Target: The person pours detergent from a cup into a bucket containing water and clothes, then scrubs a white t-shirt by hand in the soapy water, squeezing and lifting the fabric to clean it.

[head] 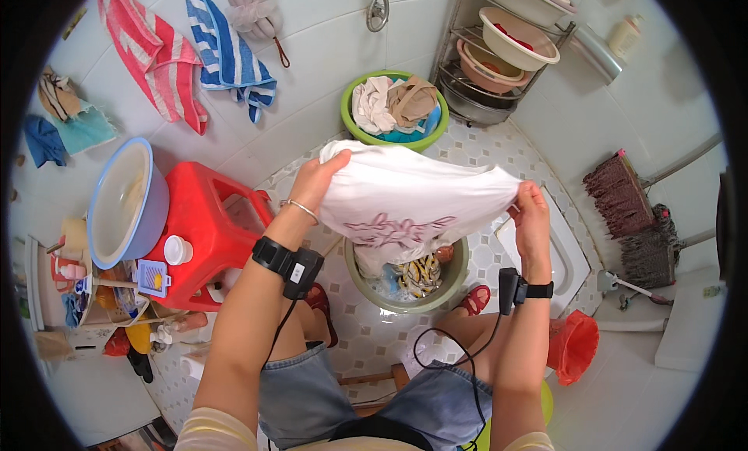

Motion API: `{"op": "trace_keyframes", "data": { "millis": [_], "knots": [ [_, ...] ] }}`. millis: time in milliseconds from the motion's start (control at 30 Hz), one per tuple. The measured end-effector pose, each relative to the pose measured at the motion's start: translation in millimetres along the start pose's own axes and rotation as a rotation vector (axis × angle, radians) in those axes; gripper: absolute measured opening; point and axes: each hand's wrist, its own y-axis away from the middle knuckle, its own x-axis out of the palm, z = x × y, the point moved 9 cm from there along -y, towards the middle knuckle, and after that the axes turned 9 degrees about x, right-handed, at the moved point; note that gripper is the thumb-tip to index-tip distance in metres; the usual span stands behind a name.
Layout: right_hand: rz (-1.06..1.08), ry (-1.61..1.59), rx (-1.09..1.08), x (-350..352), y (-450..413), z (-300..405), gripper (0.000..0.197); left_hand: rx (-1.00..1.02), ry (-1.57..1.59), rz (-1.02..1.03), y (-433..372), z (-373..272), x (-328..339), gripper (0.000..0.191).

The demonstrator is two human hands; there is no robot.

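A white cloth garment [403, 188] with a dark pink embroidered or printed pattern is stretched between my two hands. My left hand [318, 176] grips its upper left edge, thumb on top. At the right corner, my right hand [530, 202] pinches the fabric. The garment's lower part hangs into an olive-green basin [459, 278] on the floor between my feet. In that basin, a black, white and yellow patterned cloth [419, 277] lies beside sudsy water [383, 287]. Part of the basin's far side is hidden by the garment.
A bright green basin [347, 115] piled with clothes stands beyond. At left, a red plastic stool [204, 217] bears a blue-rimmed basin [120, 211] and a white lidded jar [177, 250]. A squat toilet [564, 258], a red bin [575, 346] and a rack of basins [517, 47] are on the right.
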Motion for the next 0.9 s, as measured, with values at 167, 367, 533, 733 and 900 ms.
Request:
{"op": "trace_keyframes", "data": {
  "millis": [167, 367, 533, 733, 900],
  "knots": [
    [-0.045, -0.472, -0.001, -5, -8, 8, 0.02, 0.048, -0.088, 0.016, 3, 0, 10, 0.043],
    [-0.041, -0.655, -0.127, -44, -25, 6, 0.026, 0.11, -0.077, 0.014, -6, -9, 17, 0.041],
    [-0.061, -0.757, -0.27, -28, 10, 60, 0.028, 0.387, -0.341, -0.075, 15, -52, 19, 0.039],
    [-0.076, -0.252, 0.021, -23, -50, -32, 0.014, 0.412, -0.518, -0.07, -6, 0, 9, 0.034],
    [-0.161, 0.583, 0.094, 27, -56, -75, 0.028, 0.32, -0.5, 0.029, -21, 38, 18, 0.029]
  ]
}}
